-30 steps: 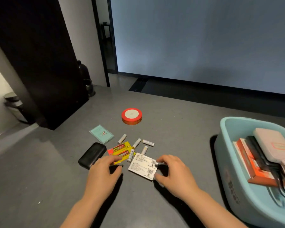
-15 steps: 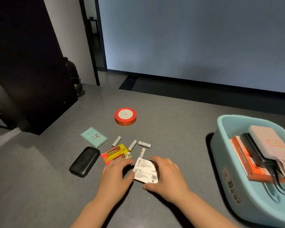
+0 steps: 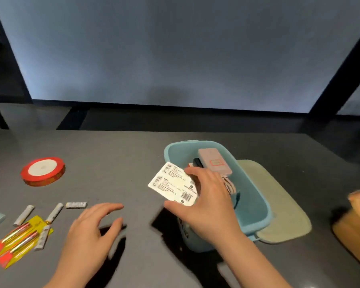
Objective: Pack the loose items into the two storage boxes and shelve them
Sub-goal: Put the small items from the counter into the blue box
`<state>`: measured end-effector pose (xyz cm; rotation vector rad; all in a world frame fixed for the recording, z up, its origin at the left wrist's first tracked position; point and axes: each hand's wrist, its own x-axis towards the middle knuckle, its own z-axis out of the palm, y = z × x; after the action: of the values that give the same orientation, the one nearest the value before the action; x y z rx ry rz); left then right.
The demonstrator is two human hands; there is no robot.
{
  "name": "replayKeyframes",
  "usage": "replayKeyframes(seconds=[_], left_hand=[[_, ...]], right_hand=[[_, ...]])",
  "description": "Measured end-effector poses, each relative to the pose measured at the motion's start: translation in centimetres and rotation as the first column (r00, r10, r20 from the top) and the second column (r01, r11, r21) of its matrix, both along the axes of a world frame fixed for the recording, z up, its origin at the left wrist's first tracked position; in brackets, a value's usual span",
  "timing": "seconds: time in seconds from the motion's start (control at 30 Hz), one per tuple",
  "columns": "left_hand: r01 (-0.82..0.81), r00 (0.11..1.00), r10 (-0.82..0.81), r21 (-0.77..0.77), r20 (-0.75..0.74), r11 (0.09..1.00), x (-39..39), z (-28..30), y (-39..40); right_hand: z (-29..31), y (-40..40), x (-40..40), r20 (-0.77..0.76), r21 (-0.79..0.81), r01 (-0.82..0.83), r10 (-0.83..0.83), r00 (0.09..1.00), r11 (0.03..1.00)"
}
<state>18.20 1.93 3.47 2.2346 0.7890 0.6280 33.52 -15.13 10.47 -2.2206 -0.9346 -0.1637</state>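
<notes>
Right hand (image 3: 206,202) pinches white card pack (image 3: 173,185) at blue box (image 3: 256,196) rim, 9 o'clock side, tilted to drop in; left hand (image 3: 92,231) relaxed, empty, near loose batteries (image 3: 76,205).

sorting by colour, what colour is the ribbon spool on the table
Red ribbon spool with a white centre, clearest in the head view.
</notes>
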Motion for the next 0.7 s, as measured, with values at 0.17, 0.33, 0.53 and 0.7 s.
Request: replayKeyframes(seconds=[0.17, 0.33, 0.53, 0.7], left_hand=[[0.058, 0.997, -0.058, 0.006, 0.05, 0.998, 3.4, 0.1, -2.4], [0.03, 0.998, -0.03, -0.008, 0.05, 1.0, 4.8, -0.5, -2.6], [-0.054, 0.998, 0.055, -0.027, 0.02, 0.998, 4.4, -1.1, -0.7], [-0.151, 0.989, 0.15, -0.051, -0.014, 0.987, 3.1, -1.4, 1.2]], right_hand=[[-0.9, -3.0, 4.8, -0.01, -0.268, 0.208, -0.219, 0.976, 0.941], [-2.8, -0.7, 7.5, 0.144, -0.453, 0.24, -0.195, 0.97, 0.859], [-4.1, 5.4, 10.7, 0.281, -0.608, 0.221, -0.054, 0.958, 0.763], [-5.6, 9.2, 12.7, 0.351, -0.724, 0.24, 0.045, 0.935, 0.647]])
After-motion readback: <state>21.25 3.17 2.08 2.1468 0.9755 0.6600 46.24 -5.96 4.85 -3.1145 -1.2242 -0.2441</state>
